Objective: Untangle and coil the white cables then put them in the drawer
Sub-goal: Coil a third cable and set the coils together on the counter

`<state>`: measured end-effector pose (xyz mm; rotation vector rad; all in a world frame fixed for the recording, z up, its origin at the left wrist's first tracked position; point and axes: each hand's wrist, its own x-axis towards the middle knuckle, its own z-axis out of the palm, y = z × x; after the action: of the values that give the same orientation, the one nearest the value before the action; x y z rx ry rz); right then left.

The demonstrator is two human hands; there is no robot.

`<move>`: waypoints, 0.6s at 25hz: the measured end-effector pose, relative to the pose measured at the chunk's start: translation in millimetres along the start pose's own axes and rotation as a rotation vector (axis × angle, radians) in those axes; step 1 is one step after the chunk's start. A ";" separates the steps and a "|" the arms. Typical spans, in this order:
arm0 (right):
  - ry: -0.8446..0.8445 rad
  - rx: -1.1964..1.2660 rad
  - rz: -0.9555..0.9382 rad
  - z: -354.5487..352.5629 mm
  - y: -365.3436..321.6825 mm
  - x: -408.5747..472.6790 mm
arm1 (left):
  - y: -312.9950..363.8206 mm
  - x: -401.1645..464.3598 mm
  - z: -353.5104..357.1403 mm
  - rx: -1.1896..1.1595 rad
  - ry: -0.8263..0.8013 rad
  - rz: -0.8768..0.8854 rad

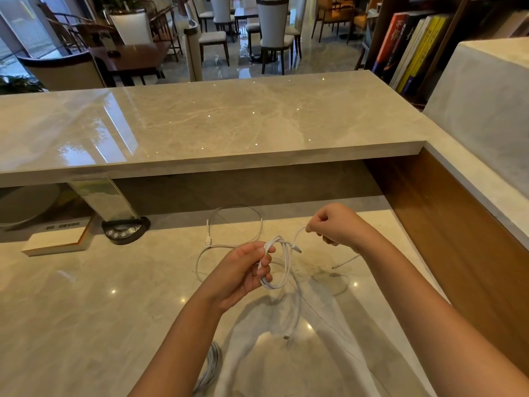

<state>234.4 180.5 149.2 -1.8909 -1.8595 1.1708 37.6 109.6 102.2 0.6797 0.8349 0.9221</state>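
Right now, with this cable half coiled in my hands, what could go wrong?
The loose cable on the counter lies just behind the coil in your left hand; the two could snag together. The tail pinched by your right hand is short, so a slip may loosen the loops. The hanging plug could knock the counter.

Dim indoor light; glare on counter point(114, 130); edges warped.

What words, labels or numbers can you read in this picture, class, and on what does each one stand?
Book spines on the shelf at upper right: large printed characters, too blurred to read.
Label strip below the round grey object at left: dark print, too blurred to read.
Button panel: round buttons, markings too small to read.
White cables: no print visible.
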 end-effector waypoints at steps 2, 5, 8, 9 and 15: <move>-0.029 0.236 -0.015 -0.8 -7.2 -12.0 | -1.1 -0.3 3.3 0.024 0.027 -0.003; -0.100 0.448 -0.052 3.4 -14.5 -32.6 | -4.8 3.0 6.6 0.011 0.114 0.029; -0.031 0.454 -0.192 26.7 -16.3 -49.3 | -7.4 6.9 8.6 -0.019 0.183 0.079; 0.051 0.414 -0.249 37.8 -14.9 -52.5 | -7.6 7.6 9.7 -0.032 0.182 0.090; 0.485 -0.118 -0.582 92.5 -0.7 -59.6 | -6.4 5.6 16.1 -0.236 0.138 0.105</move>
<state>179.4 92.9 111.4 -1.3583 -2.0019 0.3844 55.7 109.3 103.5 0.4623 0.8014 1.1525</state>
